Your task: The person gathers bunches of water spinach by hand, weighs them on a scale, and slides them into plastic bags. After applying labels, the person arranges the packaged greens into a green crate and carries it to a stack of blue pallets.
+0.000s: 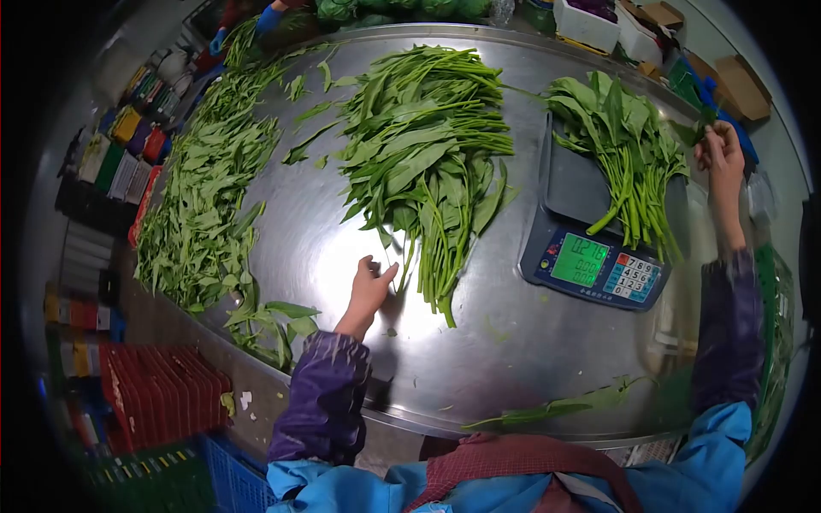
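My left hand is just below the big pile of leafy green stems, thumb and forefinger apart with nothing visible between them. Closest to it is a loose stem at the pile's lower edge. At the right, my raised right hand has its fingers pinched together on a dark green leaf. Beside that hand, a bunch of the same greens lies on a digital scale, cut stems toward me. The scale's green display is lit.
A long heap of loose leaves covers the left side of the steel table. A few stems lie along the near edge. Another person's blue-gloved hand is at the far left. Red crates stand below left.
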The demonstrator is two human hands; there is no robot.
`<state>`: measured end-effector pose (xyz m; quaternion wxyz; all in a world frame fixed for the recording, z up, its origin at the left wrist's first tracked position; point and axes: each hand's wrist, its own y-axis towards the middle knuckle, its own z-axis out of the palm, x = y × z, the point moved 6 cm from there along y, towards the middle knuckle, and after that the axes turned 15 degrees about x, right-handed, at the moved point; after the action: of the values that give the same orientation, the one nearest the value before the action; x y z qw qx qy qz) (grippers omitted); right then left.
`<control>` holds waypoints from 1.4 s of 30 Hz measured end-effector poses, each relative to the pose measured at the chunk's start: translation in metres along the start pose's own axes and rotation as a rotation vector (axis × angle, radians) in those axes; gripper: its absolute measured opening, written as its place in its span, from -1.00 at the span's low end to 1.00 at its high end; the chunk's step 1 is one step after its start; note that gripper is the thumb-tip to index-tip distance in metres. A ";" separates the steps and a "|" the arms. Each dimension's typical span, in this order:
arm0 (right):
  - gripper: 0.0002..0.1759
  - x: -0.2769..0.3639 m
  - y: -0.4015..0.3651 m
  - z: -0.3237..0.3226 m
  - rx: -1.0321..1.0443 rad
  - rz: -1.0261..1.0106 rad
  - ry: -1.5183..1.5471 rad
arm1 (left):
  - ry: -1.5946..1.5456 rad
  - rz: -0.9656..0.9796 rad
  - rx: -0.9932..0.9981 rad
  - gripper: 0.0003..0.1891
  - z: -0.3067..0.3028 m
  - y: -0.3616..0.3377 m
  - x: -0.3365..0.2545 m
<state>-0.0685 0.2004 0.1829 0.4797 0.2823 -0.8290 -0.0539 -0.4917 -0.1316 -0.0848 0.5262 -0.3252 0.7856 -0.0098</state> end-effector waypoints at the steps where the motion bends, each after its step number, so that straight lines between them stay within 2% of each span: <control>1: -0.86 0.028 -0.013 0.025 0.050 -0.012 0.172 | -0.129 -0.072 0.088 -0.37 0.012 0.008 0.004; 2: -0.84 0.055 -0.034 0.065 0.171 -0.078 0.246 | -0.257 -0.097 0.211 -0.38 0.023 0.012 -0.008; 3: -0.83 0.065 -0.062 0.113 0.403 0.045 0.304 | -0.383 -0.119 0.336 -0.39 0.033 0.015 -0.021; 4: -0.74 0.066 -0.095 0.164 0.731 0.054 0.518 | -0.331 -0.103 0.418 -0.47 0.042 0.024 -0.025; 5: -0.63 0.092 -0.121 0.210 1.353 0.052 0.216 | -0.337 -0.066 0.468 -0.52 0.049 0.029 -0.031; 6: -0.61 0.082 -0.145 0.247 1.539 0.117 0.042 | -0.346 -0.092 0.519 -0.54 0.053 0.032 -0.034; 7: -0.61 0.048 -0.158 0.283 1.362 -0.073 -0.081 | -0.354 -0.117 0.573 -0.56 0.057 0.034 -0.038; 9: -0.53 0.006 -0.165 0.328 1.204 0.550 0.138 | -0.383 -0.154 0.603 -0.59 0.067 0.034 -0.039; 10: -0.53 0.003 -0.167 0.342 1.197 0.556 0.135 | -0.414 -0.195 0.625 -0.62 0.072 0.033 -0.038; 11: -0.57 -0.002 -0.170 0.352 1.098 0.650 0.305 | -0.415 -0.193 0.632 -0.62 0.078 0.030 -0.040; 12: -0.60 -0.005 -0.173 0.357 0.990 0.738 0.474 | -0.603 -0.118 0.631 -0.63 0.082 0.024 -0.047; 13: -0.60 -0.006 -0.180 0.360 0.988 0.743 0.472 | -0.792 -0.045 0.625 -0.64 0.083 0.018 -0.054; 15: -0.62 0.003 -0.185 0.357 0.786 0.536 0.679 | -0.805 -0.056 0.665 -0.65 0.078 0.000 -0.060; 16: -0.64 0.012 -0.188 0.347 0.757 0.344 0.622 | -0.820 0.002 0.647 -0.64 0.072 -0.017 -0.069; 17: -0.64 0.019 -0.193 0.334 0.759 0.349 0.616 | -0.836 0.057 0.629 -0.63 0.068 -0.033 -0.073; 19: -0.71 0.038 -0.216 0.314 0.845 0.658 0.988 | -0.953 0.013 0.614 -0.63 0.071 -0.064 -0.064; 20: -0.69 0.038 -0.227 0.309 0.787 0.788 1.121 | -1.102 -0.027 0.670 -0.62 0.081 -0.075 -0.053; 21: -0.69 0.034 -0.234 0.307 0.782 0.796 1.121 | -1.103 -0.034 0.676 -0.62 0.088 -0.082 -0.048; 23: -0.64 0.019 -0.241 0.307 0.789 0.727 0.975 | -1.344 -0.145 0.645 -0.55 0.107 -0.092 -0.041; 24: -0.64 0.016 -0.246 0.311 0.784 0.733 0.976 | -1.313 -0.148 0.672 -0.57 0.116 -0.090 -0.035; 25: -0.65 0.015 -0.246 0.311 0.755 0.621 0.907 | -1.313 -0.154 0.676 -0.57 0.124 -0.091 -0.031; 26: -0.66 0.017 -0.244 0.309 0.724 0.508 0.834 | -1.187 -0.142 0.635 -0.58 0.128 -0.089 -0.026; 27: -0.66 0.016 -0.243 0.305 0.722 0.511 0.831 | -1.062 -0.128 0.593 -0.58 0.128 -0.087 -0.027; 29: -0.70 0.007 -0.248 0.302 0.825 0.790 0.899 | -1.075 -0.127 0.574 -0.62 0.123 -0.091 -0.034; 33: -0.68 0.007 -0.250 0.289 0.768 0.820 1.106 | -1.218 -0.114 0.562 -0.67 0.105 -0.097 -0.041; 35: -0.68 0.024 -0.254 0.286 0.719 0.943 1.331 | -1.227 -0.118 0.492 -0.68 0.101 -0.099 -0.042; 36: -0.68 0.029 -0.258 0.288 0.718 0.943 1.331 | -1.231 -0.140 0.529 -0.67 0.105 -0.099 -0.040; 38: -0.72 0.036 -0.267 0.291 0.828 0.860 1.056 | -1.182 -0.113 0.571 -0.65 0.115 -0.102 -0.044; 39: -0.72 0.038 -0.268 0.290 0.829 0.859 1.052 | -1.133 -0.086 0.611 -0.63 0.120 -0.103 -0.048; 41: -0.73 0.047 -0.266 0.287 1.058 0.593 0.525 | -1.106 -0.072 0.675 -0.59 0.126 -0.104 -0.053; 42: -0.73 0.049 -0.267 0.285 1.058 0.595 0.524 | -1.087 -0.053 0.628 -0.60 0.125 -0.104 -0.054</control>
<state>-0.2110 -0.0995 -0.0279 0.4567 0.2426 -0.6422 0.5659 -0.3227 -0.1441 -0.0592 0.9204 -0.1329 0.3573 -0.0866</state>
